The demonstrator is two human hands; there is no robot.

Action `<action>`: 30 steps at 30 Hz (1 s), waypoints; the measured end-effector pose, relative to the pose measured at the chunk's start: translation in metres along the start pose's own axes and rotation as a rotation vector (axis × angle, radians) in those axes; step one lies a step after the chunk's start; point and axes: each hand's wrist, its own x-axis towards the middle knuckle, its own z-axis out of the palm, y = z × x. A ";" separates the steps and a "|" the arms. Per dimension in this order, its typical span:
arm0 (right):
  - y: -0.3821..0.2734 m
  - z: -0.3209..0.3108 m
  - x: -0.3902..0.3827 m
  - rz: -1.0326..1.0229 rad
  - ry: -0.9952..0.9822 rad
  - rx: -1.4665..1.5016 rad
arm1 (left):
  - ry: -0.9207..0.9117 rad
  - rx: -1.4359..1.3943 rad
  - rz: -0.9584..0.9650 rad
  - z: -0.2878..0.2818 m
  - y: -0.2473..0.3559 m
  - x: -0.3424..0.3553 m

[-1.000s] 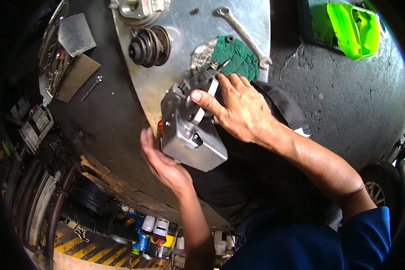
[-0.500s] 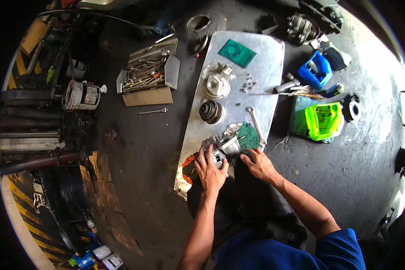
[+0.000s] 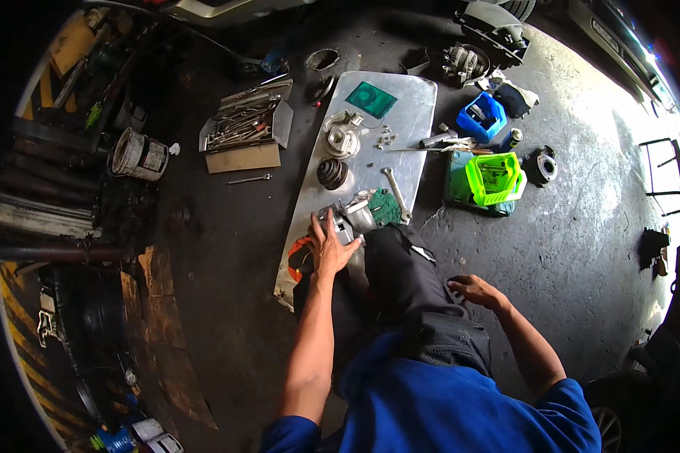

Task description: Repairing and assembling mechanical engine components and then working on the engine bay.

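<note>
The left hand (image 3: 329,252) rests on the metal part (image 3: 344,227), grip spread apart; the right hand's (image 3: 477,291) grip I cannot tell.

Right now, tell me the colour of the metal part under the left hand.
Silver-grey: the metal part under the left hand shows best in the head view.

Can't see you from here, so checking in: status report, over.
Left hand spread on grey metal part. Right hand off it, beside right thigh, grip unclear. Possibly in the way: green cloth and wrench, right of the part.
</note>
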 end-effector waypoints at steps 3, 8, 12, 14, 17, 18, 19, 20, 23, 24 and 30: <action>0.042 0.030 -0.023 -0.044 -0.047 0.209 | 0.070 -0.006 0.048 0.005 0.000 -0.007; 0.068 0.034 -0.004 -0.843 0.082 -0.531 | 0.184 -0.004 0.013 0.013 0.006 -0.013; 0.049 0.014 0.001 0.045 -0.236 -0.217 | 0.266 -0.048 0.028 0.009 0.000 -0.012; 0.035 0.017 -0.008 -0.108 -0.196 -0.132 | 0.257 -0.057 0.021 0.010 -0.004 -0.011; 0.010 0.018 -0.018 -0.608 -0.156 0.149 | 0.278 -0.054 -0.013 0.013 -0.006 -0.013; 0.000 0.016 -0.017 -0.383 -0.161 0.247 | 0.248 -0.064 -0.046 0.014 -0.006 -0.013; -0.008 0.016 -0.016 -0.152 -0.160 0.346 | 0.195 -0.084 -0.069 0.014 -0.005 -0.013; -0.016 0.012 -0.013 -0.157 -0.153 0.336 | 0.221 -0.112 -0.070 0.014 -0.004 -0.014; -0.026 0.005 -0.002 0.162 -0.134 0.514 | 0.213 -0.139 -0.138 0.010 0.001 -0.015; -0.025 0.004 0.005 0.169 -0.142 0.550 | 0.199 -0.175 -0.164 0.008 0.003 -0.015; 0.020 0.004 0.027 -0.300 -0.052 0.057 | 0.303 -0.123 -0.146 0.018 -0.002 -0.011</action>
